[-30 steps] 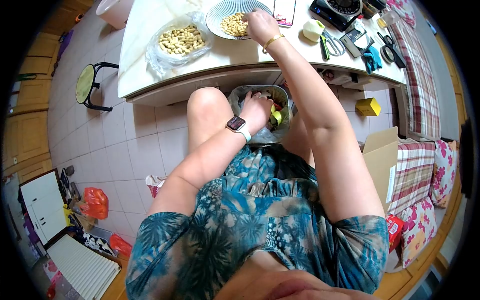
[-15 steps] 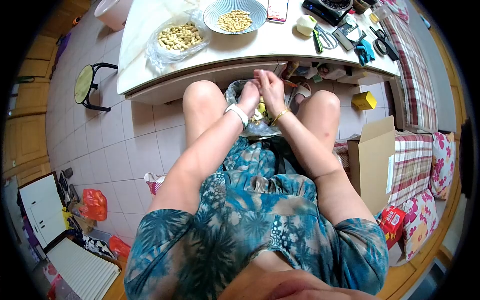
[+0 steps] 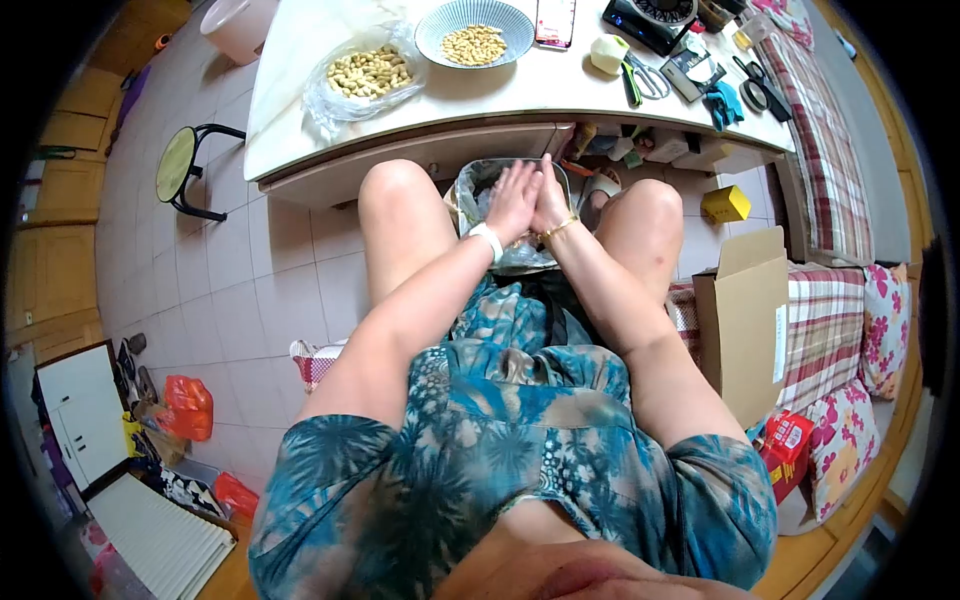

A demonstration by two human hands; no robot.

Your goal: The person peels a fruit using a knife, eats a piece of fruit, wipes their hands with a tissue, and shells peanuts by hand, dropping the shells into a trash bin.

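Note:
My left hand (image 3: 512, 203), with a white watch band at its wrist, is over the lined bin (image 3: 477, 182) between my knees. Its fingers are stretched out, slightly blurred. Against it lies my right hand (image 3: 551, 200), a gold bracelet at the wrist, its fingers extended too. The palms face each other and touch; nothing shows between them. On the table (image 3: 520, 97) beyond, a clear plastic bag (image 3: 330, 106) holds unshelled peanuts (image 3: 368, 72). Right of it a striped bowl (image 3: 500, 20) holds shelled peanuts (image 3: 473, 45).
A phone (image 3: 555, 22), a pale round object (image 3: 608, 54), green-handled scissors (image 3: 650, 80), a black appliance (image 3: 650, 22) and a teal cloth (image 3: 723, 105) lie on the table's right. A stool (image 3: 176, 165) stands left; a cardboard box (image 3: 740, 330) stands right.
My right hand has come back from the bowl to meet my left hand over the bin. Since the last earlier frame, the fingers of my left hand have straightened against my right hand.

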